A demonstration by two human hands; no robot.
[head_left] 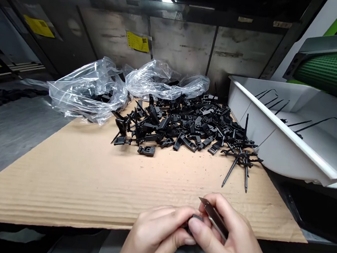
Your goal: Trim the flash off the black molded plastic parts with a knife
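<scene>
Near the front edge of the cardboard, my left hand (160,233) pinches a small black plastic part (196,218), mostly hidden by my fingers. My right hand (229,235) is closed around a craft knife (214,219), its pointed blade angled up and to the left. The right thumb rests against the black part, close beside the left fingertips. Beyond my hands lies a heap of black plastic parts (187,122). One loose black part (146,151) sits just in front of that heap.
A cardboard sheet (89,178) covers the work surface. Clear plastic bags (90,89) lie behind the heap at the left. Thin black sprues (241,157) stick out at the right, beside a white bin (288,144) holding several more. A metal wall (181,42) rises behind.
</scene>
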